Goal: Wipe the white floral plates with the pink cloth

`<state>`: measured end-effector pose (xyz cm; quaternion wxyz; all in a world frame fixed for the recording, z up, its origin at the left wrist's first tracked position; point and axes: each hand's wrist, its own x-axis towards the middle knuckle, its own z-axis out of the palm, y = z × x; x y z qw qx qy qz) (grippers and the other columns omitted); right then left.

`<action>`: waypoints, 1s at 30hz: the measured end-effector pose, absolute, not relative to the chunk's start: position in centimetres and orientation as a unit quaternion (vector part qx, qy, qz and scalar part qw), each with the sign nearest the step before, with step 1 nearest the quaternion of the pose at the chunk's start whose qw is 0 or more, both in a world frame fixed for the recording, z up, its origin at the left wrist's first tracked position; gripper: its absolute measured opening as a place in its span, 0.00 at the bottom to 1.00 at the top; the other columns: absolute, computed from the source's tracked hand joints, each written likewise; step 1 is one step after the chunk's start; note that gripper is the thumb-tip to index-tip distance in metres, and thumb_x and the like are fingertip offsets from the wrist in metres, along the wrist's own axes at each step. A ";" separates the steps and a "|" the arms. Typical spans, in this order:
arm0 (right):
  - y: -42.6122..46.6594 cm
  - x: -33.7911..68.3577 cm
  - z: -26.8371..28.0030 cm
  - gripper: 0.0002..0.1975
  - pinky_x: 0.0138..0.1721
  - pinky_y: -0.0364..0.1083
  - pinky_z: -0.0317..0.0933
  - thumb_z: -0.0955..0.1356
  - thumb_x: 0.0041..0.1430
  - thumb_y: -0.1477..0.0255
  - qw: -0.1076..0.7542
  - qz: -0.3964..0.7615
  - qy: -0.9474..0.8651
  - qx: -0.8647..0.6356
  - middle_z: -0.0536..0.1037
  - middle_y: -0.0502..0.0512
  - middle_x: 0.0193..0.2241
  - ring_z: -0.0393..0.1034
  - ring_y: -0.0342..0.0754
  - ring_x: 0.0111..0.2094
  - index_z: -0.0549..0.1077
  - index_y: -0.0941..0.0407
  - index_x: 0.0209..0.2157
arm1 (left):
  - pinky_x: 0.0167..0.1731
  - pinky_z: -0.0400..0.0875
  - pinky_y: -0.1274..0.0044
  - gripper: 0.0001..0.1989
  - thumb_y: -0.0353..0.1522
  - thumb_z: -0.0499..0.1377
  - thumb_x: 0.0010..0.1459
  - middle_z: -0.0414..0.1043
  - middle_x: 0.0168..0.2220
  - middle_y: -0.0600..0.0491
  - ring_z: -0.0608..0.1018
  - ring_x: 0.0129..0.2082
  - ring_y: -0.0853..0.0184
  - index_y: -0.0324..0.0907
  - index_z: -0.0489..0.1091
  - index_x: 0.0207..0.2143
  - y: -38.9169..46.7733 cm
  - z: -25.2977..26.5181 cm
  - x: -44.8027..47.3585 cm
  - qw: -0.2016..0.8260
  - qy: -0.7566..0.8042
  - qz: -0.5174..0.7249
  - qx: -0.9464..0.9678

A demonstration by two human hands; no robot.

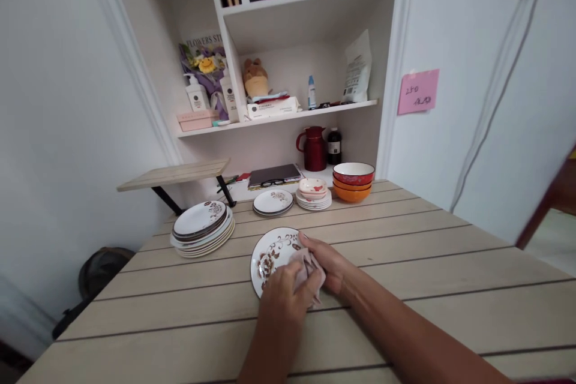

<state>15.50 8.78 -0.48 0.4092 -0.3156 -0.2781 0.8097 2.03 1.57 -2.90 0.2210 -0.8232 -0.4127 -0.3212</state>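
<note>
A white plate with brown flowers (270, 249) is in front of me at the middle of the table, its near part hidden by my hands. My right hand (328, 261) grips the plate's right rim, with the thumb over the edge. Bunched in the fingers of my left hand (285, 291) is a pale pink cloth (310, 270), which lies against the plate's lower right part and beside my right hand.
To the left is a stack of plates (202, 231) near a small raised wooden shelf (175, 174). Behind my plate lie two flat plates (272, 201), small dishes (314, 195) and stacked red and orange bowls (353, 183). A red jug (315, 150) stands farther back.
</note>
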 end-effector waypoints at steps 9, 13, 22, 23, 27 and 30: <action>7.9 15.1 -0.2 0.16 0.31 0.43 0.66 0.69 0.56 0.59 0.426 0.797 -0.323 -0.281 0.79 0.54 0.26 0.73 0.46 0.28 0.72 0.60 0.34 | 0.40 0.65 0.69 0.17 0.30 0.58 0.58 0.73 0.43 0.51 0.72 0.39 0.63 0.54 0.71 0.48 2.3 -3.4 1.7 0.212 -0.460 -0.318 -0.802; 7.5 14.8 -0.2 0.17 0.34 0.45 0.66 0.69 0.55 0.59 0.424 0.795 -0.348 -0.259 0.79 0.55 0.29 0.74 0.46 0.30 0.72 0.59 0.37 | 0.47 0.61 0.65 0.18 0.30 0.62 0.55 0.73 0.45 0.53 0.71 0.42 0.62 0.56 0.71 0.47 2.4 -3.6 1.7 0.212 -0.496 -0.351 -0.766; 7.3 13.7 -1.0 0.21 0.40 0.50 0.67 0.69 0.55 0.59 0.418 0.800 -0.325 -0.284 0.81 0.60 0.37 0.76 0.51 0.34 0.72 0.59 0.45 | 0.44 0.65 0.66 0.21 0.28 0.63 0.52 0.71 0.47 0.49 0.71 0.46 0.59 0.49 0.70 0.50 3.1 -2.8 0.6 0.233 -0.626 -0.326 -0.669; 7.4 13.6 -1.0 0.22 0.40 0.50 0.67 0.69 0.55 0.59 0.421 0.797 -0.316 -0.296 0.81 0.60 0.36 0.76 0.52 0.34 0.72 0.60 0.45 | 0.43 0.67 0.67 0.20 0.28 0.62 0.53 0.71 0.47 0.48 0.72 0.45 0.59 0.46 0.70 0.50 3.1 -2.6 0.3 0.227 -0.646 -0.309 -0.660; 8.3 14.0 -1.1 0.18 0.40 0.51 0.68 0.67 0.57 0.61 0.472 0.768 -0.266 -0.342 0.82 0.60 0.34 0.76 0.52 0.33 0.72 0.60 0.42 | 0.40 0.70 0.70 0.14 0.28 0.60 0.55 0.72 0.41 0.46 0.73 0.41 0.59 0.40 0.72 0.45 3.1 -3.0 0.0 0.199 -0.671 -0.263 -0.664; 9.2 15.1 -1.0 0.18 0.43 0.51 0.68 0.67 0.58 0.61 0.498 0.758 -0.242 -0.345 0.82 0.60 0.34 0.76 0.52 0.34 0.72 0.60 0.42 | 0.39 0.71 0.72 0.12 0.26 0.60 0.53 0.73 0.40 0.48 0.74 0.41 0.60 0.42 0.73 0.42 3.3 -4.1 0.6 0.177 -0.626 -0.261 -0.713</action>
